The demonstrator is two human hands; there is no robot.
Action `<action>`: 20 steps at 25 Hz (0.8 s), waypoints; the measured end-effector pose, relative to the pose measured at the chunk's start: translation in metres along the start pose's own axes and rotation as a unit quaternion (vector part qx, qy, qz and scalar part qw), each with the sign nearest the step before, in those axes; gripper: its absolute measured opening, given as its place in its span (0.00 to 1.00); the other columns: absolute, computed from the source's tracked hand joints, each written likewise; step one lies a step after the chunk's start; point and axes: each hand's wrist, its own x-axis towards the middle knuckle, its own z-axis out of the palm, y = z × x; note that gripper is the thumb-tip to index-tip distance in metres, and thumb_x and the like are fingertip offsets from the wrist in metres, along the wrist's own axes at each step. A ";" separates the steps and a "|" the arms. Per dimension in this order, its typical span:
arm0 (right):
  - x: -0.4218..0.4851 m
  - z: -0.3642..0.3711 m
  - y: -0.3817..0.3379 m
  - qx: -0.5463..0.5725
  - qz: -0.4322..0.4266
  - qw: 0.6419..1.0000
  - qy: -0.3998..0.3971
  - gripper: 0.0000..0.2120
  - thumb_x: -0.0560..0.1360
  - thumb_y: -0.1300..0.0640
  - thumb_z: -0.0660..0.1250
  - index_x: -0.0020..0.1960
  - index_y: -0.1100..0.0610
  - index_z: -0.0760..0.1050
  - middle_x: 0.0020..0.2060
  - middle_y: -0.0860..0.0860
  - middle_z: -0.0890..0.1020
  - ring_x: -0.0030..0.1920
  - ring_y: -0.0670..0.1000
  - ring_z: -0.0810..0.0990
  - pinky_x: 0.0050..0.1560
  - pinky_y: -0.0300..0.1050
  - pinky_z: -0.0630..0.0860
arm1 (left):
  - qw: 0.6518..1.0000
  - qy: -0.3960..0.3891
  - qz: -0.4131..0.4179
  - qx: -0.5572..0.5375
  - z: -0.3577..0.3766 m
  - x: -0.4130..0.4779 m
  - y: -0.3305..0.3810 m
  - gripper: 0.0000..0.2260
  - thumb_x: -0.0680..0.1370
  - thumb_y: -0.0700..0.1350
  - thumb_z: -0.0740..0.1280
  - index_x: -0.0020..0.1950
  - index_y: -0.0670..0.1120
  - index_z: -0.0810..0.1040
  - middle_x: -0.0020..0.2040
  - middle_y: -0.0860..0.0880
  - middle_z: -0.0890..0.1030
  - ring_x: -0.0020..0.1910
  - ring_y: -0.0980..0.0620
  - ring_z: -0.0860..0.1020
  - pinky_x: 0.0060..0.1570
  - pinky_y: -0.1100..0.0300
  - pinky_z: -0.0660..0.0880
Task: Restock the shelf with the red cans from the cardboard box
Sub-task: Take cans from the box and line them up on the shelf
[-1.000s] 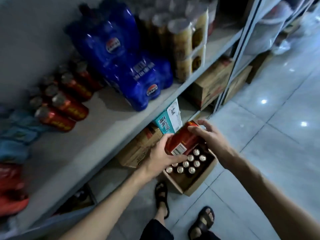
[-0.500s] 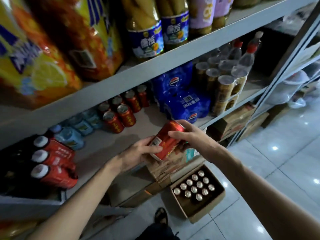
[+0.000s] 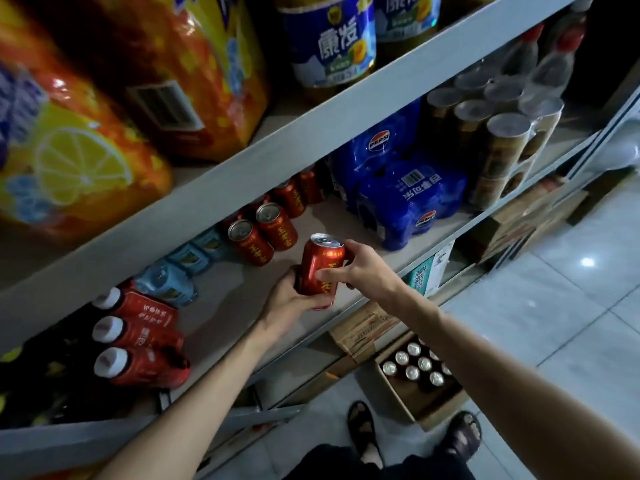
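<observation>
Left hand (image 3: 294, 303) and right hand (image 3: 363, 271) both wrap a red can (image 3: 320, 268), upright, just in front of the shelved red cans (image 3: 263, 233). Several are stocked; many more wait in the cardboard box (image 3: 408, 403).

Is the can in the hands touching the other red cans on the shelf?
Apart. The head view shows a strip of bare shelf between the held can and the nearest shelf cans.
</observation>
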 end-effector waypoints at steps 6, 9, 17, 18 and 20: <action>0.056 -0.006 0.017 -0.124 -0.070 0.987 0.071 0.36 0.61 0.50 0.79 0.66 0.48 0.69 0.55 0.43 0.78 0.54 0.42 0.77 0.53 0.39 0.74 | 0.979 -0.002 -0.044 0.201 -0.003 0.045 0.000 0.44 0.65 0.44 0.81 0.75 0.48 0.61 0.71 0.46 0.71 0.71 0.46 0.70 0.66 0.56 0.68; 0.097 -0.004 0.019 -0.137 -0.100 0.977 0.133 0.35 0.63 0.55 0.79 0.67 0.48 0.68 0.61 0.47 0.76 0.58 0.43 0.73 0.56 0.41 0.70 | 0.896 -0.066 -0.145 0.415 -0.019 0.062 -0.010 0.56 0.67 0.57 0.78 0.80 0.43 0.43 0.80 0.40 0.49 0.80 0.43 0.51 0.78 0.49 0.51; 0.176 0.007 0.008 -0.145 -0.138 0.974 0.108 0.33 0.66 0.58 0.76 0.68 0.50 0.67 0.65 0.50 0.74 0.64 0.48 0.72 0.64 0.50 0.71 | 0.794 -0.103 -0.160 0.577 -0.016 0.076 -0.027 0.64 0.62 0.68 0.74 0.78 0.47 0.31 0.76 0.29 0.36 0.74 0.24 0.42 0.74 0.35 0.48; 0.179 0.007 0.007 -0.156 -0.136 0.973 0.106 0.34 0.66 0.58 0.76 0.69 0.50 0.67 0.66 0.51 0.74 0.65 0.50 0.72 0.65 0.52 0.71 | 0.793 -0.100 -0.159 0.579 -0.017 0.076 -0.029 0.64 0.62 0.69 0.74 0.78 0.47 0.32 0.76 0.28 0.37 0.74 0.23 0.43 0.74 0.35 0.49; 0.181 0.006 0.012 -0.183 -0.135 0.967 0.114 0.36 0.66 0.56 0.77 0.70 0.51 0.66 0.67 0.53 0.73 0.67 0.53 0.71 0.67 0.56 0.70 | 0.791 -0.099 -0.154 0.584 -0.018 0.078 -0.031 0.64 0.62 0.70 0.74 0.78 0.47 0.32 0.76 0.28 0.37 0.74 0.23 0.43 0.74 0.35 0.49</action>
